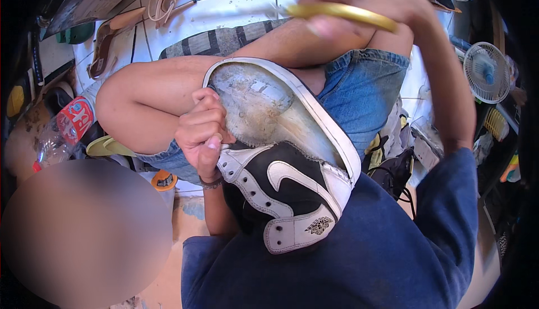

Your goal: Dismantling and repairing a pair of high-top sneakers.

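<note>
A black and white high-top sneaker (pixel 297 177) rests across my lap and chest. Its white-edged sole (pixel 331 115) gapes away from the upper over the toe half, baring a worn, grey-brown inner face. My left hand (pixel 201 129) is closed on the front of the upper, fingers curled and thumb pressed down; the pinched edge is mostly hidden. Above my far knee, apart from the shoe, my right hand (pixel 368 5) grips a yellow-handled tool (pixel 348 14). Motion smears this hand, and the tool's thin tip is too blurred to identify.
A red-labelled plastic bottle (pixel 76 121) lies beside my left knee. An orange roll (pixel 164 180) sits behind it. Wooden-handled tools (pixel 128 19) lie on the tiled floor ahead. A white fan (pixel 487 73) stands at right, near assorted clutter. A blurred patch hides the lower left.
</note>
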`<state>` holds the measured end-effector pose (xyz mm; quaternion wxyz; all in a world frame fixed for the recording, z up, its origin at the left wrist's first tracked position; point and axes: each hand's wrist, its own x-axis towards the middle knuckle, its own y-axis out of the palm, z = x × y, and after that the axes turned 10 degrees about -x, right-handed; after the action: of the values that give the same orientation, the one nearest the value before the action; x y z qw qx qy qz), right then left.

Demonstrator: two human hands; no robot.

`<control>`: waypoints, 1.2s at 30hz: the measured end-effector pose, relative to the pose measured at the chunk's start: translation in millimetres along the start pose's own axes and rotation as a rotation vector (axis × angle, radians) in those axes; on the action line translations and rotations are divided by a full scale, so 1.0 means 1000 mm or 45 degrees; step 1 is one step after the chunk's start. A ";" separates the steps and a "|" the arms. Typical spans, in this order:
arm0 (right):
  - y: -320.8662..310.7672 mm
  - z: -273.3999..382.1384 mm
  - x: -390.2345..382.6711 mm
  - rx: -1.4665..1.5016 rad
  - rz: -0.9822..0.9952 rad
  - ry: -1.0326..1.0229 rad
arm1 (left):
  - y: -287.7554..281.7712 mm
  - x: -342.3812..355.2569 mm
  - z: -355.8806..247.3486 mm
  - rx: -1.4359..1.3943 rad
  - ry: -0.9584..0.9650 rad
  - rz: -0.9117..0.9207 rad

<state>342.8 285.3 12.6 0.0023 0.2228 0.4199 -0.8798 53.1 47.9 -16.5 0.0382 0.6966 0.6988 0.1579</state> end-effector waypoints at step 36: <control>-0.107 0.113 0.081 0.124 0.925 0.355 | -0.004 0.004 0.000 0.029 -0.022 0.052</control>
<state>205.4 285.8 121.7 0.2458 0.4742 0.2677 -0.8019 49.1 52.1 -16.8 0.0333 0.7125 0.6858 0.1447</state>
